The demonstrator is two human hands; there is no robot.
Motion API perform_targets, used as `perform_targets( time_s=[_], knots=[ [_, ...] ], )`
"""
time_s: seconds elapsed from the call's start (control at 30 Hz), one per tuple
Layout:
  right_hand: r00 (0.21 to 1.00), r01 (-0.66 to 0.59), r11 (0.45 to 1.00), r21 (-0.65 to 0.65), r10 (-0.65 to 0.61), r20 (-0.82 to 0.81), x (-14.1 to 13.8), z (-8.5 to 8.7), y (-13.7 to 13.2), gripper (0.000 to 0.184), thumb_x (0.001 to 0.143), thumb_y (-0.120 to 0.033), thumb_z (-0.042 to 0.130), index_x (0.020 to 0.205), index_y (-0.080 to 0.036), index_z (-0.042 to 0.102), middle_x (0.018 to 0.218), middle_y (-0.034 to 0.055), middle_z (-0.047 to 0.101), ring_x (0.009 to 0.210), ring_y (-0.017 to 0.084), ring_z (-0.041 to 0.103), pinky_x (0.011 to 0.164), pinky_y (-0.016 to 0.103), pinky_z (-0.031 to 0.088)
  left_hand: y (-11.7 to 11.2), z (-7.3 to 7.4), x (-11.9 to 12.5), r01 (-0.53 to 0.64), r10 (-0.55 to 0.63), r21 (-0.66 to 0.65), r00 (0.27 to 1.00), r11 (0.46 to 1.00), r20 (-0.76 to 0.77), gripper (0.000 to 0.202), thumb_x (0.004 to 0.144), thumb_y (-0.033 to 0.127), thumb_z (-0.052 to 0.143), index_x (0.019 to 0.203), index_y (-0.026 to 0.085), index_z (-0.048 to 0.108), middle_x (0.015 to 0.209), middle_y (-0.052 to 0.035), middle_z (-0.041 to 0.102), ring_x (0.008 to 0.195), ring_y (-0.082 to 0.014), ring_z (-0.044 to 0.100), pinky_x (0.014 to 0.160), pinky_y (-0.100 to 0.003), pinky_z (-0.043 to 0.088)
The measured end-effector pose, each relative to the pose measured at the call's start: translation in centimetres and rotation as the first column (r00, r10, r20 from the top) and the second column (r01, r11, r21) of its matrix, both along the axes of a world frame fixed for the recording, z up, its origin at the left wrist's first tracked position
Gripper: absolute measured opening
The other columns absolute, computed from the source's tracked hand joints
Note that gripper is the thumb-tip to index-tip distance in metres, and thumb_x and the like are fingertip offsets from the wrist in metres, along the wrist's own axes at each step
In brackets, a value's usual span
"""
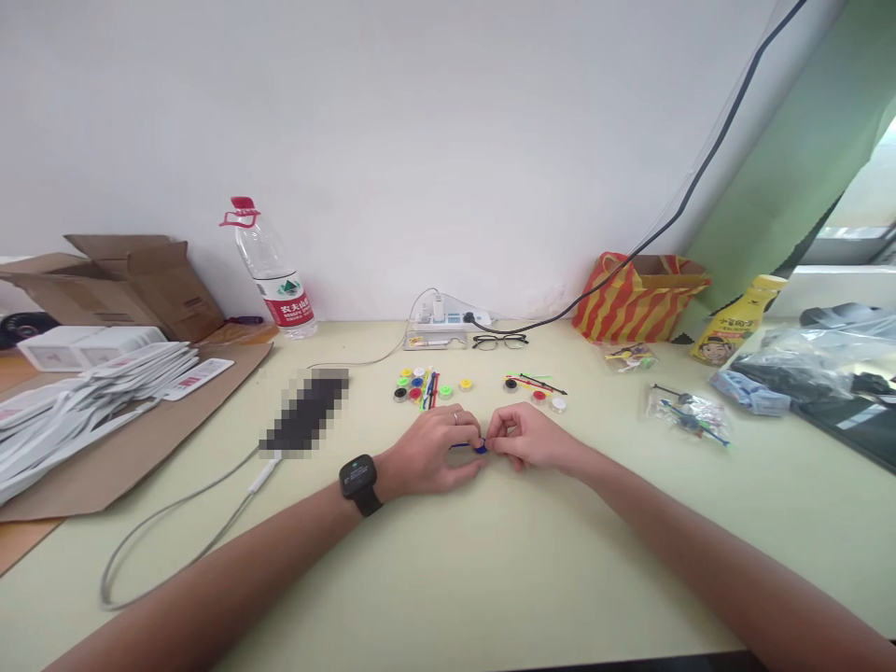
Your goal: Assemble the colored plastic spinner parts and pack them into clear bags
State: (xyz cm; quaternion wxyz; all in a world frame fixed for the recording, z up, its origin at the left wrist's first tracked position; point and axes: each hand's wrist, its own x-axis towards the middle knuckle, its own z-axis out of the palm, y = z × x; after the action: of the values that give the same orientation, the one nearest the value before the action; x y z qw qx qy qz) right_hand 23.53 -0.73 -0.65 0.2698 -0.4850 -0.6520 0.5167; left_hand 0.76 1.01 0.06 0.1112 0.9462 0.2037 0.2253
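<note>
Close together over the table, both my hands meet at a small round blue plastic piece [480, 447]. A thin blue stick [460, 445] extends from it under the fingers of my left hand [438, 450], which are closed around the piece. From the other side, my right hand [528, 435] pinches at its edge with thumb and fingertips; part of the piece is hidden. Just beyond lie several coloured discs, among them a yellow disc [466, 384], a green disc [446, 392] and a red disc [539, 398], with a bunch of thin coloured sticks [429, 390].
Behind are glasses [499, 342] and a power strip [448, 317]. Leftward lie a blurred dark device [304, 415] with a cable, a water bottle [284, 280] and cardboard [140, 439]. A striped bag [634, 303], yellow bottle [735, 322] and plastic packet [690, 411] are at right.
</note>
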Motion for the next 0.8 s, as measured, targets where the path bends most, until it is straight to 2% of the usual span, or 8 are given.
perform_targets(
  time_s=[0.2, 0.3, 0.4, 0.47, 0.53, 0.63, 0.7, 0.8],
  knots=[
    [1.000, -0.018, 0.998, 0.065, 0.016, 0.027, 1.0, 0.2, -0.3, 0.019, 0.086, -0.038, 0.074, 0.086, -0.020, 0.069, 0.091, 0.0023, 0.070, 0.051, 0.009, 0.057, 0.046, 0.024, 0.047, -0.7, 0.2, -0.4, -0.040, 0.039, -0.059, 0.999, 0.997, -0.019, 0.016, 0.090, 0.033, 0.067, 0.103, 0.024, 0.065, 0.109, -0.0065, 0.069, 0.099, -0.0253, 0.065, 0.087, -0.038, 0.051],
    [0.997, 0.074, 0.996, 0.049, -0.073, -0.022, 1.6, 0.5, -1.1, 0.027, 0.091, -0.048, 0.069, 0.098, -0.021, 0.069, 0.094, 0.0033, 0.070, 0.055, 0.011, 0.061, 0.049, 0.024, 0.049, -1.4, 0.9, -0.7, -0.050, 0.050, -0.091, 0.999, 0.995, -0.004, 0.028, 0.089, 0.036, 0.069, 0.114, 0.025, 0.061, 0.116, -0.0072, 0.067, 0.105, -0.0266, 0.063, 0.093, -0.039, 0.050],
    [0.982, 0.183, 0.982, 0.041, -0.180, -0.066, 2.0, 0.8, -2.3, 0.036, 0.095, -0.055, 0.063, 0.113, -0.025, 0.066, 0.113, 0.0053, 0.068, 0.060, 0.011, 0.064, 0.054, 0.026, 0.053, -2.2, 1.3, -1.3, -0.164, 0.177, -0.130, 0.979, 0.978, 0.096, 0.040, 0.092, 0.043, 0.067, 0.125, 0.025, 0.054, 0.124, -0.0084, 0.063, 0.107, -0.0260, 0.061, 0.094, -0.040, 0.050],
    [0.979, 0.200, 0.979, 0.047, -0.197, -0.056, 2.1, 0.9, -2.8, 0.041, 0.096, -0.058, 0.061, 0.123, -0.028, 0.063, 0.107, 0.0039, 0.069, 0.062, 0.012, 0.064, 0.057, 0.027, 0.054, -2.6, 1.5, -1.9, -0.258, 0.279, -0.152, 0.949, 0.954, 0.144, 0.039, 0.095, 0.045, 0.064, 0.126, 0.025, 0.052, 0.123, -0.0085, 0.062, 0.105, -0.0254, 0.060, 0.093, -0.040, 0.050],
    [0.985, 0.172, 0.983, 0.065, -0.170, -0.041, 2.0, 1.1, -2.9, 0.048, 0.095, -0.060, 0.061, 0.131, -0.029, 0.060, 0.084, 0.0000, 0.066, 0.061, 0.015, 0.062, 0.056, 0.027, 0.053, -2.5, 1.5, -2.4, -0.317, 0.341, -0.160, 0.928, 0.935, 0.153, 0.033, 0.098, 0.045, 0.061, 0.122, 0.024, 0.054, 0.119, -0.0078, 0.063, 0.105, -0.0249, 0.060, 0.092, -0.039, 0.049],
    [0.966, 0.258, 0.944, 0.204, -0.252, -0.055, 2.0, 1.4, -2.3, 0.047, 0.092, -0.067, 0.060, 0.105, -0.023, 0.070, 0.061, -0.0033, 0.052, 0.050, 0.014, 0.048, 0.046, 0.026, 0.039, -2.1, 1.6, -2.8, -0.338, 0.357, -0.134, 0.920, 0.931, 0.162, 0.025, 0.102, 0.042, 0.055, 0.120, 0.024, 0.056, 0.115, -0.0067, 0.064, 0.102, -0.0233, 0.060, 0.092, -0.038, 0.048],
    [0.916, 0.401, 0.855, 0.328, -0.382, -0.122, 2.3, 1.5, -1.7, 0.053, 0.092, -0.071, 0.056, 0.077, -0.020, 0.065, 0.057, -0.0022, 0.047, 0.048, 0.012, 0.039, 0.045, 0.027, 0.031, -1.7, 1.6, -2.8, -0.335, 0.349, -0.106, 0.922, 0.936, 0.169, 0.022, 0.105, 0.039, 0.051, 0.120, 0.024, 0.057, 0.112, -0.0060, 0.064, 0.100, -0.0221, 0.060, 0.093, -0.038, 0.047],
    [0.869, 0.494, 0.771, 0.403, -0.453, -0.198, 3.1, 1.4, -1.2, 0.059, 0.092, -0.074, 0.053, 0.067, -0.020, 0.059, 0.058, -0.0006, 0.047, 0.051, 0.013, 0.038, 0.048, 0.029, 0.028, -1.5, 1.7, -2.8, -0.337, 0.349, -0.094, 0.921, 0.937, 0.176, 0.021, 0.107, 0.037, 0.048, 0.119, 0.024, 0.058, 0.111, -0.0054, 0.066, 0.101, -0.0213, 0.060, 0.094, -0.037, 0.046]
  ],
)
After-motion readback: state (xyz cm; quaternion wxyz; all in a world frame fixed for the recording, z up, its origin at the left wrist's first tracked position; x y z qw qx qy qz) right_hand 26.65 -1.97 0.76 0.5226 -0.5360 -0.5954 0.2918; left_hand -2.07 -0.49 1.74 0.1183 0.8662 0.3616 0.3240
